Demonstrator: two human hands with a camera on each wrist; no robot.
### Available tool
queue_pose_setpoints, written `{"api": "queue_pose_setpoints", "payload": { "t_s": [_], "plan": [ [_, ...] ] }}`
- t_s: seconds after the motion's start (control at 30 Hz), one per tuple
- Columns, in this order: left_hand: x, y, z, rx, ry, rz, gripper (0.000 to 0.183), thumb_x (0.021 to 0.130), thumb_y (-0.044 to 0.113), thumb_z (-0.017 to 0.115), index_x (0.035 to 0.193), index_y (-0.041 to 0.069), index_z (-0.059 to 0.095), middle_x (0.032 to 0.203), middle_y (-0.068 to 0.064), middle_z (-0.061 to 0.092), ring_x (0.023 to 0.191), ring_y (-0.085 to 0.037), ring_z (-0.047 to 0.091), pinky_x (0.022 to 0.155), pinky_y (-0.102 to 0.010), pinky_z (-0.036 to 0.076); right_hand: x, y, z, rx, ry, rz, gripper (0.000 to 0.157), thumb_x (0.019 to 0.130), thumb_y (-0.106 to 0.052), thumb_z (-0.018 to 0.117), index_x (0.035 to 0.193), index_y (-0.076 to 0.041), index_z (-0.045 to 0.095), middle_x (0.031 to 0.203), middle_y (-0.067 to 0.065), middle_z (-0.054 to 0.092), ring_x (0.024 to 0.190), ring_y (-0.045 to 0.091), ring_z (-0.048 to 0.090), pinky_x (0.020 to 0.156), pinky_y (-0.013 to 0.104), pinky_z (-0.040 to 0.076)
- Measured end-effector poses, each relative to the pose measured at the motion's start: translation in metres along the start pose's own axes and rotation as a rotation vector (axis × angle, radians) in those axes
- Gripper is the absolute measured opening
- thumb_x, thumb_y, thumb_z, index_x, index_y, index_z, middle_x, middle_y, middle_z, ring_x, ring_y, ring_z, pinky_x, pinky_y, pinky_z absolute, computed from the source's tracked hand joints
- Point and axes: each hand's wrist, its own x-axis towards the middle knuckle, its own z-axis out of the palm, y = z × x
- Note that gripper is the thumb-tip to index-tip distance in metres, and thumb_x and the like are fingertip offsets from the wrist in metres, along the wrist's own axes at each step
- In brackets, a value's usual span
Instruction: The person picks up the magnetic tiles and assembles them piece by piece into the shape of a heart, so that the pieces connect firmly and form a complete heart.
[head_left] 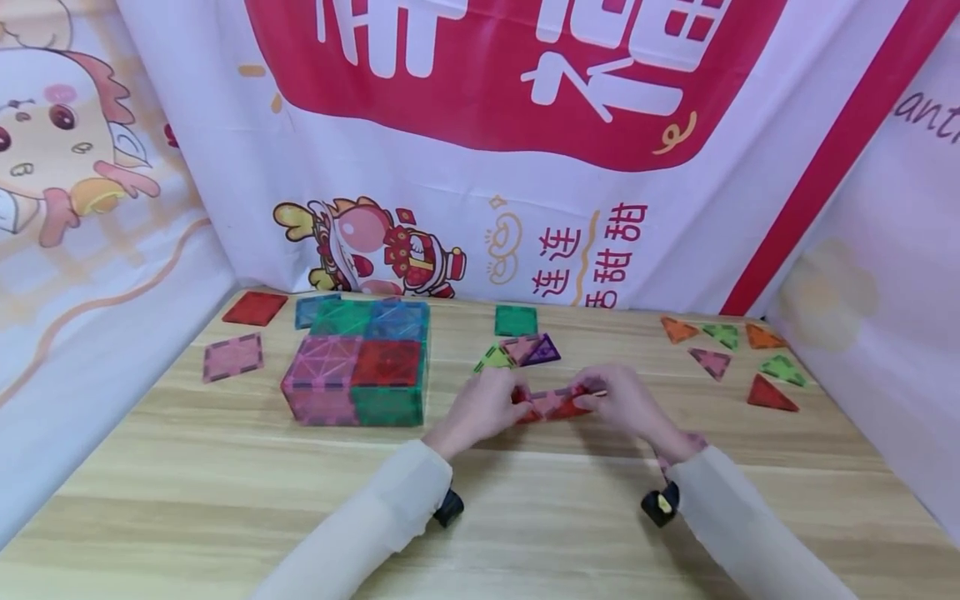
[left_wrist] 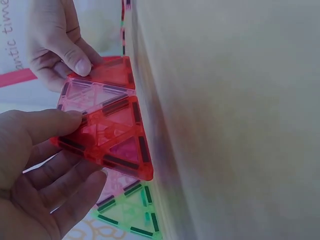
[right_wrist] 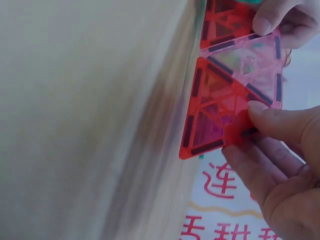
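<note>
Two red triangular magnetic tiles and one pink triangular tile form a strip, edge to edge, with the pink one in the middle. My left hand pinches the left red triangular tile between thumb and fingers. At the other end, the right red triangular tile is pinched by my right hand. The strip is tilted up, with its lower edge at the tabletop. Just behind it lie a lime triangular tile, a pink triangular tile and a purple triangular tile, joined in a row.
A box of coloured tiles stands left of my hands. Near it lie a red square tile and a pink square tile. A green square tile is at the back. Several loose triangles, one red, lie at right.
</note>
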Motion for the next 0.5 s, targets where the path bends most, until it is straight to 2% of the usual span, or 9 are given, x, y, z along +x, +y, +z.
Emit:
{"api": "queue_pose_setpoints", "payload": {
  "t_s": [0.13,0.3,0.5],
  "plan": [
    [0.013,-0.006,0.000,-0.016,0.017,-0.023,0.012,0.086,0.017,0.068,0.075,0.014,0.066,0.057,0.005,0.054,0.050,-0.008,0.046,0.048,-0.021,0.037,0.016,0.008,-0.001,0.007,-0.004,0.007,0.009,0.082,0.002,0.069,0.089,-0.003,0.070,0.090,0.012,0.072,0.088,0.026,0.068,0.080,0.043,0.054],
    [0.023,-0.013,0.000,-0.033,0.027,-0.064,0.006,0.087,0.017,0.069,0.084,0.012,0.070,0.062,0.004,0.058,0.052,-0.009,0.048,0.051,-0.021,0.040,0.029,0.014,0.000,0.003,-0.007,0.047,0.011,0.083,-0.001,0.068,0.094,-0.004,0.071,0.095,0.012,0.072,0.094,0.027,0.068,0.084,0.043,0.053],
    [0.026,-0.017,0.002,-0.036,0.035,-0.090,0.007,0.087,0.019,0.068,0.085,0.013,0.069,0.062,0.001,0.057,0.051,-0.011,0.048,0.048,-0.023,0.038,0.033,0.014,0.000,0.015,0.009,0.067,0.015,0.084,0.000,0.067,0.098,-0.003,0.070,0.097,0.013,0.071,0.095,0.028,0.067,0.086,0.043,0.053]
  ]
}}
